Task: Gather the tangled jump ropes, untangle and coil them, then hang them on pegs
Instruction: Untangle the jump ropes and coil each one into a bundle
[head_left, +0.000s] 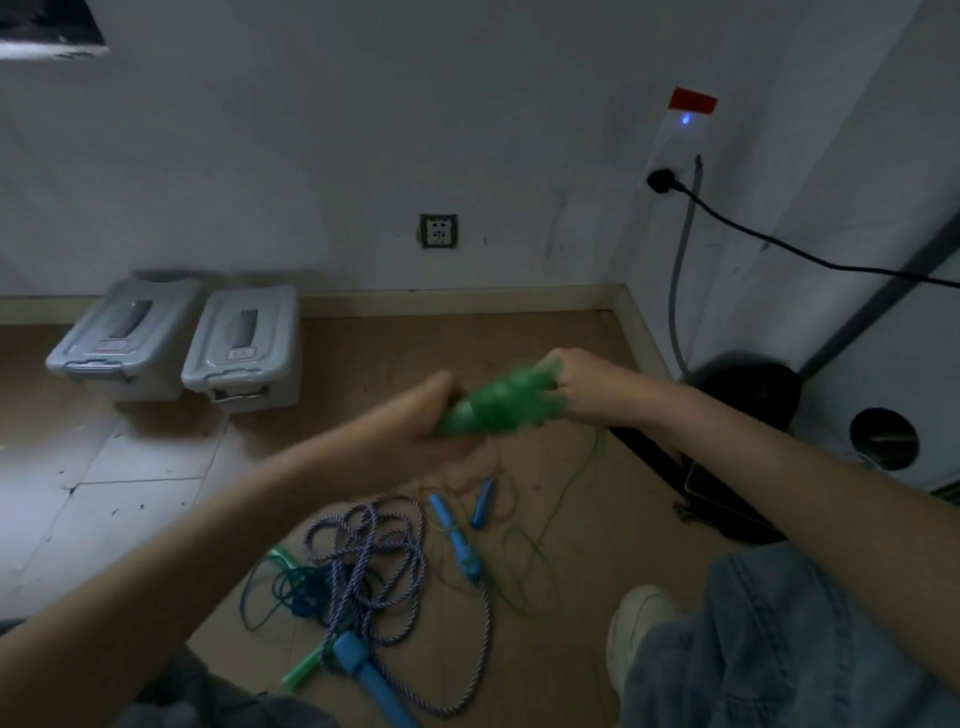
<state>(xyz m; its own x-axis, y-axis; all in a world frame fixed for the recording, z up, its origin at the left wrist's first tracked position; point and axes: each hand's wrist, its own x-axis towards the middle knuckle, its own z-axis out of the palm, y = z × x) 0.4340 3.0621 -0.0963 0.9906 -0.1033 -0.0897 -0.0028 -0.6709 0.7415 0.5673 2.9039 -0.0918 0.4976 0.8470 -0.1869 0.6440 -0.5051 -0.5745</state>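
Above the floor (571, 364), green rope coil (498, 405) between left hand (431, 415) and right hand (587, 387)

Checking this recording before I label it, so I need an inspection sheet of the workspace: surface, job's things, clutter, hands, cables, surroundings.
Surface: brown floor, scuffed pale patch at left.
Job's things: green rope bundle held up, blurred; striped rope, dark teal rope and blue handles tangled on floor.
Clutter: two grey lidded bins by wall.
Hands: left hand and right hand both grip the green bundle.
Cables: black cord plugged into a wall socket.
Surroundings: white walls, spare socket; pegs: nothing seen.
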